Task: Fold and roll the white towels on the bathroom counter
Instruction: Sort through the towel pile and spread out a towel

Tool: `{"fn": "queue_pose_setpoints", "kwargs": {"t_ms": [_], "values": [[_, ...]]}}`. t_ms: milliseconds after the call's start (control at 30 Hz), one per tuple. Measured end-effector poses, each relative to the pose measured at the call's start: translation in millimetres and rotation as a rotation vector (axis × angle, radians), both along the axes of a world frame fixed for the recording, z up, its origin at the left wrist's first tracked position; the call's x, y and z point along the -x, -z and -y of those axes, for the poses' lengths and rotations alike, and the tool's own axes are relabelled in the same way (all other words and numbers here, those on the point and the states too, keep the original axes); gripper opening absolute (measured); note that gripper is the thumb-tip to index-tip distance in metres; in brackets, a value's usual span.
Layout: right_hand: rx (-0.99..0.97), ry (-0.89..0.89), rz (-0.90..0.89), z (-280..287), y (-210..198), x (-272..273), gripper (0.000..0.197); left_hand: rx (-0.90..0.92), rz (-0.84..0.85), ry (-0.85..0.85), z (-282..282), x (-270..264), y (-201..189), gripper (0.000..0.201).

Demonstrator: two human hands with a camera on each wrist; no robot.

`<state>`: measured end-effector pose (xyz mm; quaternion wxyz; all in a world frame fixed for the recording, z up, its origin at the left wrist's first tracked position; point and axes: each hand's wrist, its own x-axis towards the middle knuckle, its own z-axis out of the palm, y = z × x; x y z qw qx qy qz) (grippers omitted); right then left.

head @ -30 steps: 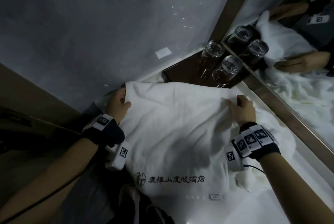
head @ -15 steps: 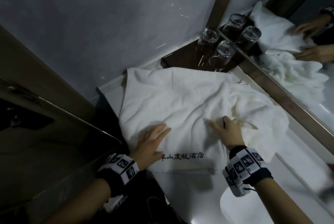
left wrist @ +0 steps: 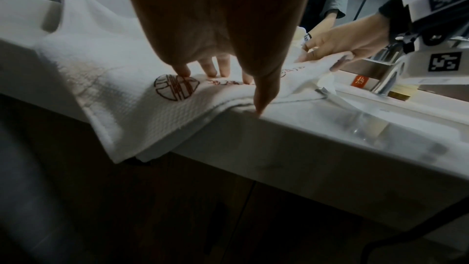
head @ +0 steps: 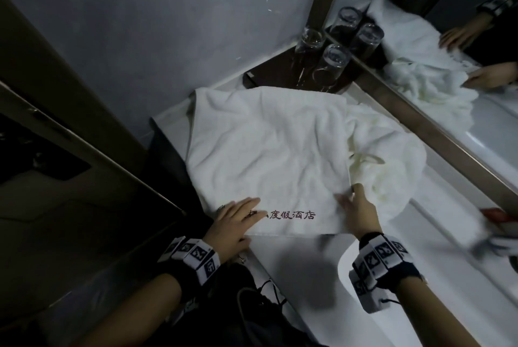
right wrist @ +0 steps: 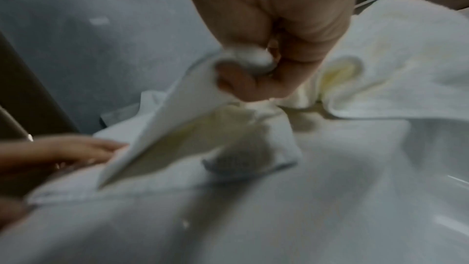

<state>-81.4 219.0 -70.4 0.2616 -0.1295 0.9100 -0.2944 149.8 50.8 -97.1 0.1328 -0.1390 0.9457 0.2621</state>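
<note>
A white towel [head: 266, 144] with dark embroidered lettering lies spread on the white counter [head: 294, 257], its near left corner hanging over the edge [left wrist: 114, 127]. My left hand [head: 238, 220] presses flat on it beside the round logo [left wrist: 175, 87], fingers straight. My right hand [head: 356, 206] pinches the towel's near right edge between thumb and fingers [right wrist: 253, 71] and lifts it slightly. A second, crumpled white towel [head: 392, 156] lies partly under the first on the right, against the mirror frame.
Two glasses [head: 333, 60] stand upside down on a dark tray [head: 269, 74] in the far corner, just behind the towel. A mirror [head: 476, 80] runs along the right. The sink basin [head: 350, 268] and faucet [left wrist: 388, 79] are near my right wrist. A grey wall stands to the left.
Both hands came back from the towel's far edge to its near edge. The left now lies flat by the lettering; the right has taken hold of the near right edge.
</note>
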Motion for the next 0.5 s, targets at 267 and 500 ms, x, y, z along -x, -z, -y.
{"fn": "queue_pose_setpoints", "kwargs": {"t_ms": [267,500], "values": [[-0.193,-0.125,0.009,-12,14,-9,0.032,0.098,-0.038,-0.025,-4,4,-7,0.054],[-0.038,-0.005,0.144,-5,11,-25,0.043,0.294,-0.005,0.070,-11,16,-21,0.028]]}}
